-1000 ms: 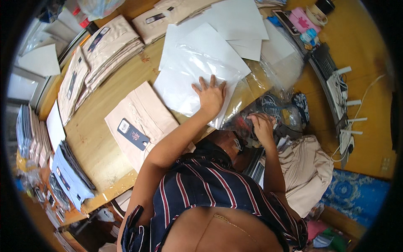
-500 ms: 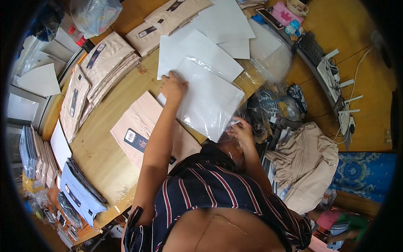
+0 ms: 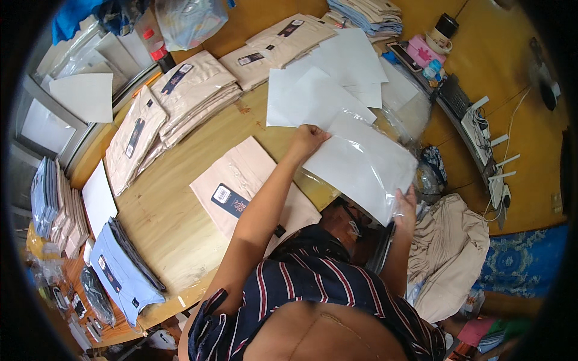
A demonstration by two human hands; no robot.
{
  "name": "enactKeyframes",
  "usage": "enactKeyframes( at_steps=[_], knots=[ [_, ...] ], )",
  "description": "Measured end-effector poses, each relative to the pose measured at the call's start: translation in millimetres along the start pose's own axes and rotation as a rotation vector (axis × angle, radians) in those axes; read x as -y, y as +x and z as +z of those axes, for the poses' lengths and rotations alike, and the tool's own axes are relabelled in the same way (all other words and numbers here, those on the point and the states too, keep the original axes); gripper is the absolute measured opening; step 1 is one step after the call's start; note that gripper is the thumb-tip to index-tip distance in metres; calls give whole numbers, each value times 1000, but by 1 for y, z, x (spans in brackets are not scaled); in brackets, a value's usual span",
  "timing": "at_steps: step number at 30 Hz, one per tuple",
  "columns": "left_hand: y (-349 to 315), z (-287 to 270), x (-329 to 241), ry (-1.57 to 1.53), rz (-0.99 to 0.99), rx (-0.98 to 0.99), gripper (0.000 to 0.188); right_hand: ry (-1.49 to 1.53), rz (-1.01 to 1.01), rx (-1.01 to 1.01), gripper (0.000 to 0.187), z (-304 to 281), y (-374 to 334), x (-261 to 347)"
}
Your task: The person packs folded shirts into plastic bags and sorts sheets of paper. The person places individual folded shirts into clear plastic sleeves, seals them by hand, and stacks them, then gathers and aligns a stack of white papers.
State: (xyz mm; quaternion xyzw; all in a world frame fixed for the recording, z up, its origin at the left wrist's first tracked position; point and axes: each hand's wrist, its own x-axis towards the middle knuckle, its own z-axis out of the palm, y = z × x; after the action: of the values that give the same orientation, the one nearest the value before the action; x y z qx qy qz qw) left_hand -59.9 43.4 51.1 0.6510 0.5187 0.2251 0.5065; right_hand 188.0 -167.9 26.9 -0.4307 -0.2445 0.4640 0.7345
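A clear plastic bag (image 3: 364, 162) with a white sheet inside hangs tilted over the table's right front edge. At its upper left corner, my left hand (image 3: 310, 141) has its fingers closed on the plastic. My right hand (image 3: 407, 206) grips the bag's lower right side, thumb on top. Beneath my left forearm a folded pale pink shirt (image 3: 244, 174) lies on the table, partly covered by the arm. A dark tag (image 3: 231, 201) with a white label sits on that shirt. Loose white sheets (image 3: 319, 99) lie fanned out just beyond my left hand.
Bagged, folded beige garments (image 3: 195, 90) line the table's far left side, near a red-capped bottle (image 3: 158, 51). Folded blue garments (image 3: 123, 265) stand at the left front edge. A heap of beige cloth (image 3: 448, 253) lies right of my right arm. Power strips (image 3: 478, 135) with cables run along the right.
The bag with its white sheet has moved right, away from the folded shirt. My right hand has gone from beside the bag's lower corner to gripping its side. The whole view has shifted.
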Motion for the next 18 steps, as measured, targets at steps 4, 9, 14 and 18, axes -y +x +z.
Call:
enactKeyframes(
  at_steps=[4, 9, 14, 18],
  knots=[
    [-39, -11, 1, -221, 179, -488, 34, -283, 44, 102, 56, 18, 0, 14],
    [-126, -68, 11, -233, 230, -753, 10, -472, 176, 320, 45, 84, 31, -2],
    [-228, -79, 35, -293, 6, -1081, 8, -566, 457, 599, 37, 147, 68, -46],
    [-279, -61, 66, -156, -169, -1347, 8, -807, 458, 795, 23, 205, 58, -76]
  ],
)
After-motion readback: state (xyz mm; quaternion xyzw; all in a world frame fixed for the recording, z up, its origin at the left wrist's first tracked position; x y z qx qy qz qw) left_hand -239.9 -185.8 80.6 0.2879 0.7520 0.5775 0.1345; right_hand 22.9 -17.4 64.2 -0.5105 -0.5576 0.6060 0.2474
